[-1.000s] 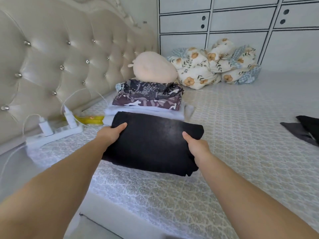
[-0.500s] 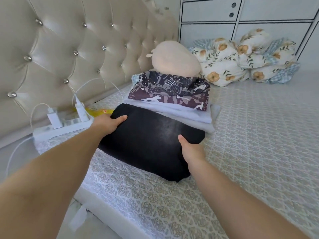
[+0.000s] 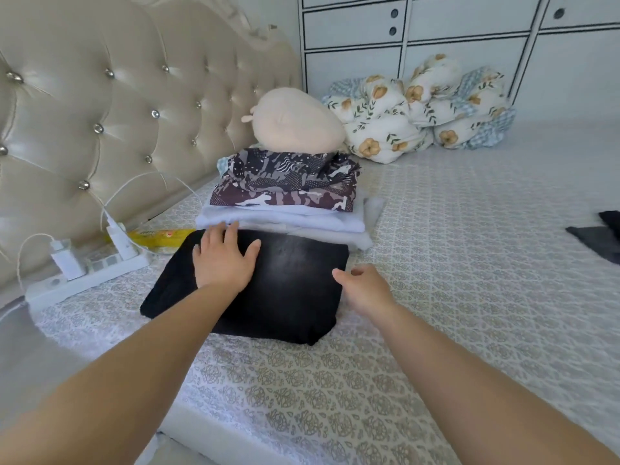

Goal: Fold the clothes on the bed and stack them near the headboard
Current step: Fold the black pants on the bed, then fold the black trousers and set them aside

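Head view. A folded black garment (image 3: 268, 280) lay flat on the bed (image 3: 469, 263), near the headboard (image 3: 100, 112) and toward the bed's left edge. Its far edge touched the foot of a stack of folded clothes (image 3: 288, 203) — white pieces at the bottom, camouflage-patterned pieces on top. A beige plush cushion (image 3: 298, 122) sat at the far end of that stack.

The left hand (image 3: 223, 260) rested palm down on the left half of the black garment, fingers straight and spread apart, the tips reaching the garment's far edge. The right hand (image 3: 364, 288) was at the garment's right edge, fingers loosely curled and holding nothing; whether it touched the cloth could not be told.

A white power strip (image 3: 90, 273) with plugged-in chargers lay along the headboard at the bed's left edge, with a yellow packet (image 3: 157, 234) just beside it, between the strip and the stack. A bundled floral quilt (image 3: 422, 109) occupied the far end of the bed against a white cabinet (image 3: 469, 35). Dark clothing (image 3: 600, 236) lay unfolded at the bed's right edge — well apart from the stack.
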